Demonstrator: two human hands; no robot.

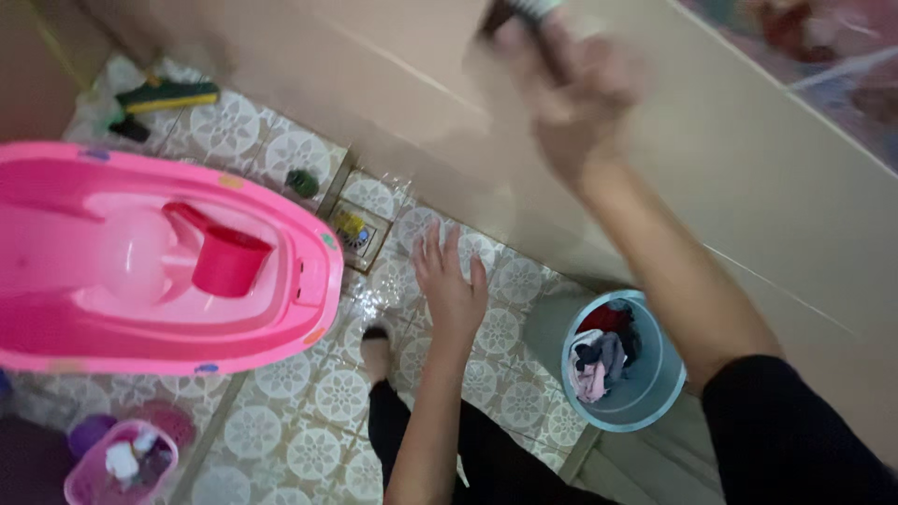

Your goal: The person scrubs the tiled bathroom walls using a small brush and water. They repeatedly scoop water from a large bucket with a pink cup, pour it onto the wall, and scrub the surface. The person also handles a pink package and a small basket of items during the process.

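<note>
My right hand (pixel 571 89) is raised against the beige tiled wall (pixel 748 159), blurred, shut on a dark-handled brush (pixel 524 11) with pale bristles at the top edge. My left hand (pixel 451 285) hangs lower over the patterned floor tiles (pixel 318 402), fingers spread and holding nothing. Below it, one of my feet (pixel 376 351) stands on the wet floor.
A pink baby bathtub (pixel 299 234) with a pink scoop (pixel 229 262) inside fills the left. A blue bucket (pixel 655 383) of clothes stands at the wall's foot. A floor drain (pixel 355 234), a green-yellow scrub brush (pixel 168 95) and a small pink basket (pixel 94 477) lie around.
</note>
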